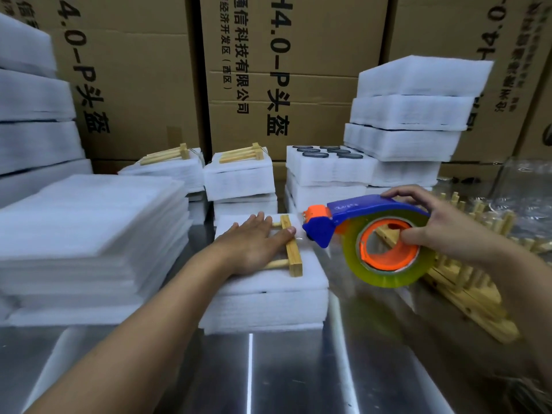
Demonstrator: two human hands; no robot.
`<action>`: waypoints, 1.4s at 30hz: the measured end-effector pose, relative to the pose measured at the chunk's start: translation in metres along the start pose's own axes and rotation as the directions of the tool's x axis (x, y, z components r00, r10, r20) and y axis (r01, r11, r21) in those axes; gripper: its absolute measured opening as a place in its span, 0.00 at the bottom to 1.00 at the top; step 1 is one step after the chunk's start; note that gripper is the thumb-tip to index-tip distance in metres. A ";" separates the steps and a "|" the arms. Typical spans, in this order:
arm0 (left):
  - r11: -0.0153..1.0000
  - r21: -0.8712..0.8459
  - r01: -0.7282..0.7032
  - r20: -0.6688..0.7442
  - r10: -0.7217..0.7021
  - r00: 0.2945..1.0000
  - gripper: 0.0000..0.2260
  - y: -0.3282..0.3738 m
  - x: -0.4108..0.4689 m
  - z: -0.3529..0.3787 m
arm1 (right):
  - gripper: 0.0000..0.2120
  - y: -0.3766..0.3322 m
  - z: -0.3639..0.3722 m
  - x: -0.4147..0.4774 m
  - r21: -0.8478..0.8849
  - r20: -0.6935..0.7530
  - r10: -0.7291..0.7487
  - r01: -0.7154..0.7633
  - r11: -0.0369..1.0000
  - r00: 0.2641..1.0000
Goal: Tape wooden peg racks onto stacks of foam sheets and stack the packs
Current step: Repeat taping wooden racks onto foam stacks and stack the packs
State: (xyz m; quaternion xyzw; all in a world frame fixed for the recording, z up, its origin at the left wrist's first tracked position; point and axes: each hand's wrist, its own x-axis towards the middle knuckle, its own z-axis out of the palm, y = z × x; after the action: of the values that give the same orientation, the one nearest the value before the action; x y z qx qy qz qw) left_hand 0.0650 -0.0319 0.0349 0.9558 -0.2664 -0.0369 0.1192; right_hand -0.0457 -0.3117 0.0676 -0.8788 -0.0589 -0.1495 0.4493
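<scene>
Foam stack [268, 294] on the bench [268, 377]: the left hand [254, 243] presses a peg rack [294, 258] on top, fingers flat. Beside it, the right hand [442, 231] has its fingers curled tight around the tape gun [373, 231].

Dim, bluish light — glare streaks the steel table [268, 369]; edges bow.

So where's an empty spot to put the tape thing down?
The bare metal table in front of the foam stack, plus the strip between it and the loose peg racks. Behind and left is crowded with foam piles.
</scene>
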 end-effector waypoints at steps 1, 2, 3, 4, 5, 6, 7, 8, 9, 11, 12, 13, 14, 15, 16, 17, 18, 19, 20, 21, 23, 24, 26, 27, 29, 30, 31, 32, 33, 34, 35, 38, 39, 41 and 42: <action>1.000 -0.004 0.002 -0.001 -0.002 1.000 0.32 0.000 0.000 0.000 | 0.29 -0.003 -0.003 0.002 -0.050 0.007 -0.013 0.013 0.999 1.000; 1.000 -0.018 0.007 -0.007 -0.007 1.000 0.32 0.000 -0.001 0.000 | 0.29 -0.005 -0.006 0.003 -0.084 0.018 -0.022 0.023 0.996 1.000; 0.999 -0.036 0.012 -0.016 -0.013 1.000 0.32 0.000 -0.001 0.000 | 0.30 -0.006 -0.010 0.004 -0.105 0.026 -0.029 0.032 0.994 0.999; 0.998 -0.055 0.015 -0.022 -0.016 1.000 0.33 0.000 -0.002 -0.001 | 0.32 -0.005 -0.015 0.004 -0.112 0.028 -0.040 0.043 0.993 0.999; 0.997 -0.069 0.014 -0.025 -0.016 1.000 0.33 0.001 -0.002 -0.001 | 0.33 -0.003 -0.021 0.002 -0.110 0.019 -0.045 0.047 0.993 0.999; 0.997 -0.081 0.013 -0.024 -0.015 1.000 0.34 0.001 -0.003 0.000 | 0.35 0.000 -0.027 0.000 -0.120 0.007 -0.048 0.048 0.992 0.999; 0.996 -0.089 0.012 -0.024 -0.015 1.000 0.35 0.001 -0.003 0.000 | 0.36 0.004 -0.034 -0.002 -0.162 -0.001 -0.047 0.046 0.986 0.999; 0.995 -0.094 0.012 -0.025 -0.015 1.000 0.35 0.000 -0.004 0.001 | 0.38 0.007 -0.039 -0.005 -0.226 0.010 -0.041 0.042 0.973 0.999; 0.995 -0.096 0.011 -0.024 -0.013 1.000 0.35 0.000 -0.003 0.001 | 0.39 0.010 -0.042 -0.006 -0.284 0.034 -0.028 0.036 0.958 0.999; 0.996 -0.087 0.006 -0.024 -0.008 1.000 0.35 -0.001 -0.002 0.001 | 0.40 0.012 -0.043 -0.006 -0.352 0.098 0.007 0.028 0.936 0.995; 0.997 -0.083 0.005 -0.023 -0.007 1.000 0.34 -0.001 -0.002 0.001 | 0.40 0.011 -0.040 -0.004 -0.381 0.136 0.021 0.032 0.924 0.990; 0.997 -0.082 0.004 -0.023 -0.006 1.000 0.34 -0.001 -0.002 0.001 | 0.41 0.009 -0.036 -0.001 -0.415 0.173 0.027 0.048 0.909 0.985; 0.996 -0.086 0.006 -0.021 -0.007 1.000 0.34 -0.001 -0.002 0.001 | 0.41 0.006 -0.031 0.002 -0.450 0.204 0.029 0.068 0.891 0.978; 0.996 -0.092 0.006 -0.020 -0.008 1.000 0.34 -0.001 -0.002 0.000 | 0.41 0.003 -0.026 0.005 -0.477 0.225 0.028 0.085 0.875 0.974; 0.995 -0.096 0.005 -0.021 -0.007 1.000 0.34 -0.001 -0.002 0.001 | 0.41 0.002 -0.023 0.008 -0.497 0.239 0.027 0.098 0.862 0.971; 0.995 -0.098 0.003 -0.023 -0.005 1.000 0.34 -0.001 -0.003 0.001 | 0.41 0.001 -0.020 0.010 -0.510 0.247 0.028 0.105 0.854 0.969; 0.995 -0.100 0.001 -0.027 -0.004 1.000 0.34 -0.001 -0.003 0.001 | 0.41 0.002 -0.018 0.012 -0.516 0.252 0.031 0.108 0.850 0.967; 0.995 -0.099 0.000 -0.031 -0.003 1.000 0.34 -0.001 -0.003 0.002 | 0.40 0.003 -0.016 0.013 -0.517 0.259 0.036 0.107 0.849 0.965; 0.995 -0.096 -0.002 -0.036 -0.001 0.999 0.34 -0.001 -0.002 0.002 | 0.40 0.004 -0.016 0.014 -0.511 0.268 0.044 0.103 0.853 0.962; 0.996 -0.091 -0.004 -0.038 0.001 0.999 0.34 -0.002 -0.002 0.003 | 0.41 0.005 -0.015 0.015 -0.500 0.281 0.052 0.099 0.860 0.958; 0.997 -0.078 -0.008 -0.036 0.005 0.999 0.34 -0.002 -0.001 0.003 | 0.40 0.007 -0.014 0.017 -0.480 0.301 0.066 0.092 0.872 0.951; 0.997 -0.076 -0.008 -0.035 0.005 0.999 0.34 -0.002 0.000 0.004 | 0.40 0.006 -0.013 0.019 -0.477 0.307 0.073 0.087 0.874 0.949; 0.998 -0.066 -0.009 -0.036 0.006 0.999 0.34 -0.002 0.001 0.004 | 0.38 0.004 -0.013 0.024 -0.487 0.316 0.104 0.067 0.871 0.943; 0.998 -0.056 -0.011 -0.036 0.009 0.999 0.33 -0.002 0.001 0.004 | 0.38 0.002 -0.013 0.026 -0.494 0.320 0.128 0.050 0.868 0.939; 0.999 -0.048 -0.016 -0.039 0.014 0.999 0.33 -0.002 0.000 0.004 | 0.37 -0.002 -0.013 0.030 -0.487 0.329 0.178 0.005 0.874 0.927; 0.999 -0.047 -0.018 -0.041 0.016 0.999 0.33 -0.002 0.000 0.004 | 0.36 -0.004 -0.012 0.032 -0.477 0.334 0.204 -0.022 0.879 0.920; 0.999 -0.043 -0.021 -0.042 0.019 0.999 0.33 -0.001 -0.001 0.004 | 0.35 -0.006 -0.011 0.034 -0.481 0.334 0.232 -0.046 0.875 0.914; 0.999 -0.035 -0.025 -0.040 0.024 0.999 0.33 -0.001 -0.001 0.004 | 0.34 -0.007 -0.011 0.035 -0.505 0.329 0.261 -0.065 0.861 0.908; 0.999 -0.025 -0.029 -0.037 0.028 0.999 0.32 -0.001 -0.002 0.003 | 0.33 -0.008 -0.011 0.037 -0.539 0.319 0.289 -0.078 0.839 0.903; 0.999 -0.019 -0.032 -0.034 0.031 0.999 0.32 -0.001 -0.002 0.003 | 0.32 -0.008 -0.011 0.039 -0.563 0.305 0.310 -0.092 0.821 0.900; 0.999 -0.017 -0.034 -0.033 0.033 0.999 0.32 -0.001 -0.002 0.003 | 0.32 -0.007 -0.012 0.039 -0.567 0.295 0.322 -0.106 0.817 0.900; 0.999 -0.026 -0.034 -0.034 0.033 0.999 0.32 -0.001 -0.003 0.003 | 0.32 -0.001 -0.016 0.036 -0.486 0.307 0.319 -0.140 0.863 0.897; 0.999 -0.023 -0.035 -0.035 0.035 0.999 0.32 -0.001 -0.003 0.003 | 0.33 0.001 -0.018 0.034 -0.458 0.318 0.309 -0.140 0.878 0.896; 0.999 -0.014 -0.038 -0.034 0.037 0.999 0.32 -0.001 -0.003 0.003 | 0.35 0.004 -0.022 0.030 -0.412 0.316 0.273 -0.128 0.902 0.909; 0.999 -0.014 -0.038 -0.032 0.038 0.999 0.32 -0.002 -0.002 0.003 | 0.37 0.004 -0.024 0.029 -0.393 0.303 0.255 -0.123 0.911 0.918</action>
State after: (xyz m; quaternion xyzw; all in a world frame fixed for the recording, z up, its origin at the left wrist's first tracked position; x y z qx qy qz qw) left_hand 0.0635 -0.0300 0.0318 0.9501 -0.2821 -0.0214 0.1310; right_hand -0.0226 -0.3347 0.0867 -0.9608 -0.0220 0.0447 0.2727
